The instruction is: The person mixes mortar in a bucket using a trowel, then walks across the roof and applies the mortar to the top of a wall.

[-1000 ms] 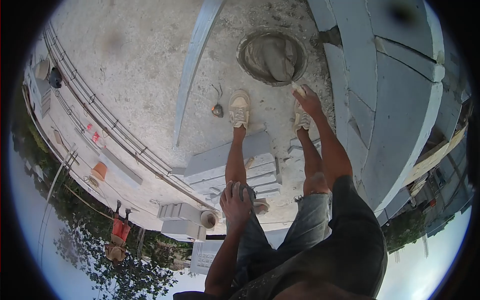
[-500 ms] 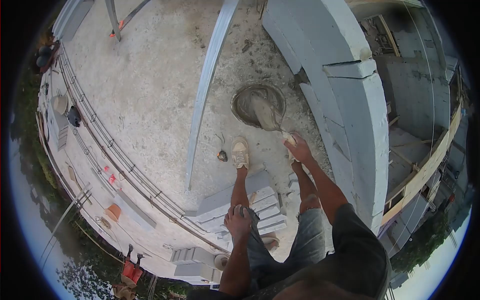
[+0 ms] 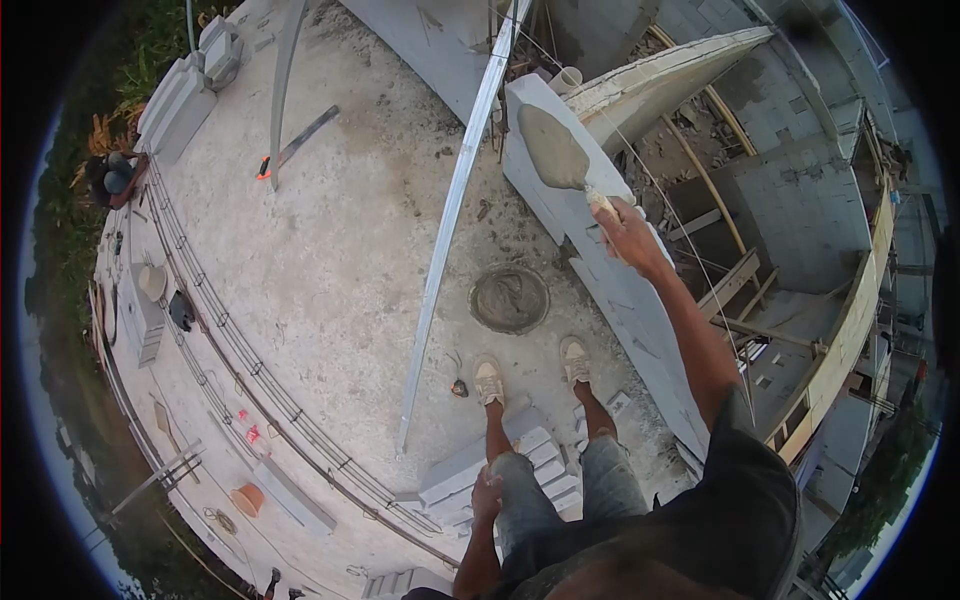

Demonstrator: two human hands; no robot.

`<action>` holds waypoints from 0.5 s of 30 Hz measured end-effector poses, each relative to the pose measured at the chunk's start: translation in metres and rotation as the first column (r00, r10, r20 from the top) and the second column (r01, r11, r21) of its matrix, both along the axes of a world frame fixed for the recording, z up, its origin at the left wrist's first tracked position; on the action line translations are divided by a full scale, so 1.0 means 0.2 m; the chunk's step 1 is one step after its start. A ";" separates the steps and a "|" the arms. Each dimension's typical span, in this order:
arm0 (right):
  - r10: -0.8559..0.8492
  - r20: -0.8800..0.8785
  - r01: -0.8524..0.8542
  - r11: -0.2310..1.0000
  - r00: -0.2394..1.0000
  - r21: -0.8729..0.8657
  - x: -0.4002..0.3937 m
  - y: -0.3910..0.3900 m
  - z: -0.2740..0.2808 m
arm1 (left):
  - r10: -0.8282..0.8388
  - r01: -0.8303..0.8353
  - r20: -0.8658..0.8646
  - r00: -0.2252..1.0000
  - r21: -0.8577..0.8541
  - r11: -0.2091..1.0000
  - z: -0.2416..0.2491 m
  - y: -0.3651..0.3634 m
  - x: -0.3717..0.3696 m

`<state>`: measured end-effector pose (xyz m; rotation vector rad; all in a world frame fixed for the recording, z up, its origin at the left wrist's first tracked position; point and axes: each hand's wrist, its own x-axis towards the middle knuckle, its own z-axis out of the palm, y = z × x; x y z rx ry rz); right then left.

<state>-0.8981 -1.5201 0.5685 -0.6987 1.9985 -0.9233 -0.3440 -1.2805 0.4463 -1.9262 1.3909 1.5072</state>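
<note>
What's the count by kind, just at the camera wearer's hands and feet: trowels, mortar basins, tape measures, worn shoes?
Trowel: 1
Mortar basin: 1
Tape measure: 1
Worn shoes: 2
Total: 5

Trowel (image 3: 553,148) held out over the block wall (image 3: 632,325)

The right hand (image 3: 628,235) grips the trowel by its handle, the blade grey with mortar. The left hand (image 3: 487,495) is just beside the left knee. On the floor (image 3: 340,250), a round mortar pan (image 3: 511,330) sits beyond the shoes (image 3: 488,383); a tape measure (image 3: 459,389) lies left of them. Far left, another person (image 3: 118,178) crouches.
</note>
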 end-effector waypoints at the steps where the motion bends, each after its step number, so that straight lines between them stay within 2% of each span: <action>1: -0.004 -0.056 0.002 0.999 0.998 -0.035 -0.04 -0.10 0.02 | 0.020 -0.020 -0.002 1.000 0.000 1.000 0.01 0.01 0.03; 3: -0.005 -0.226 0.000 1.000 0.974 -0.020 -0.14 -0.25 -0.02 | 0.068 -0.068 -0.027 0.997 0.001 0.998 0.04 0.01 0.05; 4: -0.005 -0.433 -0.011 0.999 0.902 -0.035 -0.18 -0.31 -0.09 | 0.096 -0.096 -0.050 0.994 0.000 0.995 0.06 0.00 0.05; 5: -0.009 -0.619 -0.027 0.998 0.785 -0.049 -0.23 -0.37 -0.19 | 0.124 -0.124 -0.076 0.989 -0.002 0.992 0.08 -0.01 0.05; 6: -0.019 -0.777 -0.044 0.997 0.629 -0.060 -0.22 -0.40 -0.17 | 0.153 -0.154 -0.088 0.984 -0.008 0.988 0.08 -0.01 0.04; 9: 0.091 -0.724 0.058 0.982 0.684 0.178 -0.18 -0.44 -0.07 | 0.202 -0.207 -0.127 0.971 -0.024 0.978 0.11 -0.01 0.04; 15: 0.073 -0.776 0.129 0.972 0.627 0.196 -0.16 -0.25 -0.15 | 0.243 -0.257 -0.203 0.949 -0.045 0.965 0.24 -0.16 -0.07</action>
